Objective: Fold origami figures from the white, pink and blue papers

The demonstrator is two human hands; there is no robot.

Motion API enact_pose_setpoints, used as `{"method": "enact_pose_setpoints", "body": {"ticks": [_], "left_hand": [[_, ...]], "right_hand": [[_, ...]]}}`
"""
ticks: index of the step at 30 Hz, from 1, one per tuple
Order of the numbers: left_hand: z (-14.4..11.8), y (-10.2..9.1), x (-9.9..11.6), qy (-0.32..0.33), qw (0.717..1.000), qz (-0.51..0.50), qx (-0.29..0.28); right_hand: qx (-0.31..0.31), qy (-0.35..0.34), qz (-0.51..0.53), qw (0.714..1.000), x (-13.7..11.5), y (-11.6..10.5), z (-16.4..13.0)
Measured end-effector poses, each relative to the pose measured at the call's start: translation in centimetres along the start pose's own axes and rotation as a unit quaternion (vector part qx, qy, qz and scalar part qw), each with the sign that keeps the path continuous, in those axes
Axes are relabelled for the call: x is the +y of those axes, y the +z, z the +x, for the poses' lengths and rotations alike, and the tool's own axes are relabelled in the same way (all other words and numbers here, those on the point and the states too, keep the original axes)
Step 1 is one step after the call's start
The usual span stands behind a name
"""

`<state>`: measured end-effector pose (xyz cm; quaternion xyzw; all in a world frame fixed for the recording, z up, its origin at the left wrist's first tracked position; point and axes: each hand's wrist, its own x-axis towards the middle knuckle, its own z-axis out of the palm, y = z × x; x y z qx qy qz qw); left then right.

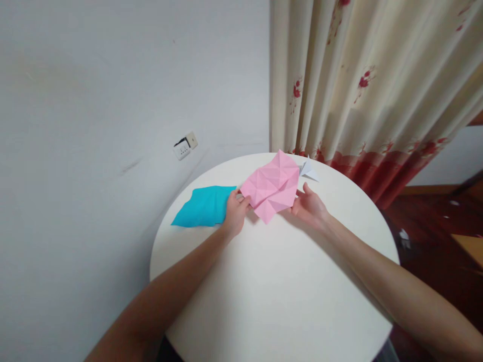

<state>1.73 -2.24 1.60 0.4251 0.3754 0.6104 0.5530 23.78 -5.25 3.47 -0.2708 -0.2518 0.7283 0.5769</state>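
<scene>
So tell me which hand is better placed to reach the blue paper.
Left. The left hand pinches the pink paper's left edge right beside the blue paper; the right hand is on the far side.

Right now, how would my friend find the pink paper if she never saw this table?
Look at the round white table by the flowered curtain. Near its far edge, the left hand and right hand hold a creased pink paper between them. It's the only pink sheet, between blue paper and a small white folded piece.

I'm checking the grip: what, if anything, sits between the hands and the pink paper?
Nothing visible. The left hand and right hand both touch the creased pink paper directly, at opposite edges.
</scene>
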Motion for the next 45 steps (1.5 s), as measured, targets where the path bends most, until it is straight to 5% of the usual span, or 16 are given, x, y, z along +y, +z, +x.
{"method": "enact_pose_setpoints", "body": {"ticks": [7,20,24,29,38,45], "left_hand": [[0.1,-0.4,-0.5,0.037,0.999,0.036,-0.004],[-0.2,0.1,0.0,0.019,1.0,0.005,0.006],[0.2,-0.2,0.6,0.034,0.999,-0.003,0.026],[1.2,-1.0,1.4,0.05,0.996,-0.015,0.078],[1.0,-1.1,1.7,-0.006,0.999,0.022,0.035],[0.7,-1.7,6.2,-0.076,0.987,0.139,-0.03]], "right_hand": [[-0.006,-0.056,-0.104,0.993,-0.6,0.1,0.1],[-0.054,-0.03,-0.099,0.993,0.6,1.3,-0.6],[0.046,-0.115,-0.192,0.974,-0.1,0.6,-0.6],[0.214,-0.247,-0.325,0.887,-2.2,-1.3,-0.1],[0.213,-0.235,-0.357,0.879,-1.9,-1.4,0.0],[0.214,-0.219,-0.345,0.887,-1.6,-1.4,0.2]]}}
